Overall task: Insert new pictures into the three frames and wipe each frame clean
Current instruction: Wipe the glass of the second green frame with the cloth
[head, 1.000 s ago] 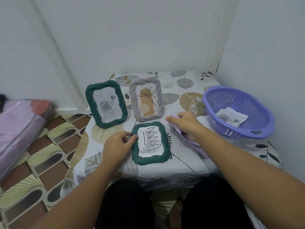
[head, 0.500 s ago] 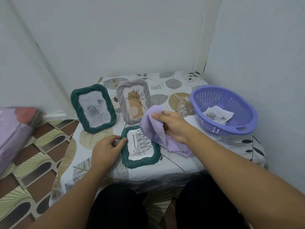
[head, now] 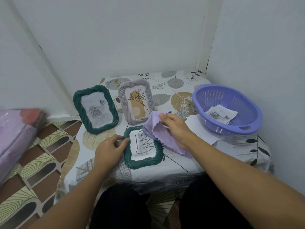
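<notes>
Three frames are on the small table. A green frame (head: 143,147) with a zigzag drawing lies flat at the front. My left hand (head: 110,150) holds its left edge with thumb and fingers. My right hand (head: 175,128) grips a lilac cloth (head: 154,129) over the frame's upper right corner. Behind stand a green frame (head: 95,109) with a rose picture and a grey frame (head: 136,101) with a plant drawing.
A purple basket (head: 231,128) with a rose picture (head: 219,114) inside stands at the right, on white paper sheets (head: 201,129). Walls close in behind and on the right. A pink wrapped bundle (head: 14,134) lies on the patterned floor to the left.
My right hand lifted the cloth from the table beside the flat frame and brought it over the frame's upper right corner. My left hand stayed on the frame's left edge.
</notes>
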Demonstrator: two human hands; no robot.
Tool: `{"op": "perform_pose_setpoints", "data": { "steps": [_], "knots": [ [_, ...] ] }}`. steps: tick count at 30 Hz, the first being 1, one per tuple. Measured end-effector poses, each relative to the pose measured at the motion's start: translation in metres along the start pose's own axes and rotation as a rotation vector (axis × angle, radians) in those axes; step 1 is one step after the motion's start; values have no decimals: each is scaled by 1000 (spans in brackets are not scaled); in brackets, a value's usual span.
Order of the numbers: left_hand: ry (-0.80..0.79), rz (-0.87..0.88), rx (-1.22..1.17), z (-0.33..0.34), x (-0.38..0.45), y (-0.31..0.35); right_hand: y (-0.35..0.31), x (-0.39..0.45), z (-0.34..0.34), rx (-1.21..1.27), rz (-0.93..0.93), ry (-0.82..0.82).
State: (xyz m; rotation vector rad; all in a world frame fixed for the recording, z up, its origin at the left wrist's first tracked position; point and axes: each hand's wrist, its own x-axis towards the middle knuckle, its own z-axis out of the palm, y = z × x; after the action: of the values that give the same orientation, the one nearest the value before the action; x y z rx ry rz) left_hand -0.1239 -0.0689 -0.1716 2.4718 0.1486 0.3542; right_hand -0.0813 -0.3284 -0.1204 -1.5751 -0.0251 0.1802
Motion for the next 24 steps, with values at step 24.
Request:
{"op": "perform_pose_setpoints", "data": {
  "steps": [24],
  "knots": [
    [-69, 73, -38, 5, 15, -7, 5, 23, -4, -119, 72, -94]
  ]
}}
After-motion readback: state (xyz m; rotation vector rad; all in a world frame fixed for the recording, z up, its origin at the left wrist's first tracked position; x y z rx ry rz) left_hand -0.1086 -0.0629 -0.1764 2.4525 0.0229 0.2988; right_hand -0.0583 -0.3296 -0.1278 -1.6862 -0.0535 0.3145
